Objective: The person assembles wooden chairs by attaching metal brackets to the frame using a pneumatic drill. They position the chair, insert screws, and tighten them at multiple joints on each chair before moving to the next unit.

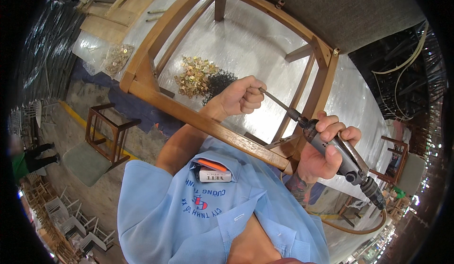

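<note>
At the wooden chair frame [203, 120] on the bench [265, 42], the pneumatic screwdriver [349, 156] is gripped by the right hand [318, 156]; its bit [276, 98] is met by the left hand's [241, 96] curled fingers, presumably for steadying.

White glare pools on the tabletop [255, 37] before me, strongest just below the left hand [243, 95]; soft grey shadow lies under the wooden frame [165, 104] at its far end; dark wrapping [47, 51] glints in streaks; distant chairs [75, 221] bend and blur toward the black rim.
</note>
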`<state>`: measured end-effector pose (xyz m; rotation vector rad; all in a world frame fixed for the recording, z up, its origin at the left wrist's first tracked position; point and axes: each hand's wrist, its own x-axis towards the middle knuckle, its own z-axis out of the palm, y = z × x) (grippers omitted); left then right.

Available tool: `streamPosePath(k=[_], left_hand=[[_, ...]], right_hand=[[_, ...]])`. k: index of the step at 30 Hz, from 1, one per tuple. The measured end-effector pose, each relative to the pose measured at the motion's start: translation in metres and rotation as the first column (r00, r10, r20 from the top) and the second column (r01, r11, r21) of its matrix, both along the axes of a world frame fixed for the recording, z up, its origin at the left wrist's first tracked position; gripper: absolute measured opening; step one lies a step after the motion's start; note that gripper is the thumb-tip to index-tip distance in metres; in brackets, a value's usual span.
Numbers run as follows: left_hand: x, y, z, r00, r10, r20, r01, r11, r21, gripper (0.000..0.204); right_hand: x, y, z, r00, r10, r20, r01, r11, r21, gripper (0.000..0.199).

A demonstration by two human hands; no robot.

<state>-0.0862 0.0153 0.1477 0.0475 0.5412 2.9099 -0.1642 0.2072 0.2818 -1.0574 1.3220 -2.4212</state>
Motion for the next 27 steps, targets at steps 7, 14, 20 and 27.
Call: streamPosePath(k=[7, 14, 20, 27], left_hand=[[-0.004, 0.001, 0.008, 0.993, -0.041, 0.109, 0.045, 0.998, -0.035, 0.044], [-0.022, 0.011, -0.020, 0.844, 0.148, 0.515, -0.231, 0.968, 0.099, 0.035], [0.008, 0.029, -0.082, 0.501, 0.379, 0.778, -0.422, 0.892, -0.162, 0.018], [0.027, 0.018, -0.112, 0.465, 0.457, 0.758, -0.540, 0.825, -0.166, 0.009]], right_hand=[[-0.006, 0.004, 0.010, 0.996, 0.041, -0.086, -0.036, 0.998, 0.051, 0.037], [-0.038, 0.005, 0.033, 0.942, -0.219, -0.256, 0.222, 0.975, -0.015, 0.035], [-0.086, 0.004, 0.042, 0.808, -0.476, -0.347, 0.487, 0.871, -0.063, 0.033], [-0.117, -0.017, 0.037, 0.778, -0.471, -0.416, 0.514, 0.858, -0.009, 0.030]])
